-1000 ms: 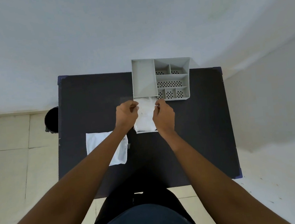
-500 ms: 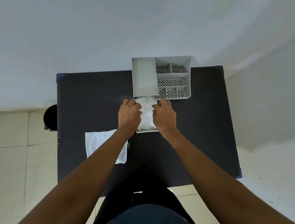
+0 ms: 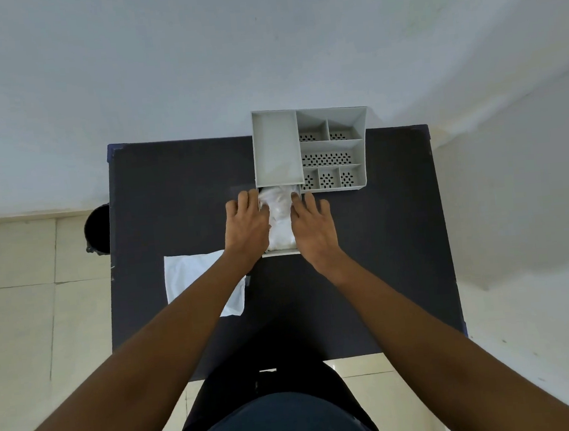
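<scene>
Black table point(image 3: 177, 190), grey organiser point(image 3: 275, 147) — white wall point(image 3: 194, 68), tiled floor point(image 3: 19, 307) (left)

The right side of the black table point(image 3: 400, 256) is wide open, so a hand can slide there freely. The far left part is open too. Nearer on the left lies a flat white cloth point(image 3: 192, 278); it is low, and an arm passes over it. The grey box point(image 3: 275, 147) stands tall at the back edge and blocks that way. Its drawer point(image 3: 279, 253) sticks out toward the person, stuffed with a white bundle point(image 3: 279, 215). The left hand point(image 3: 248, 225) and the right hand point(image 3: 313, 228) sit tight on both sides of the drawer, so there is hardly any room there.
</scene>
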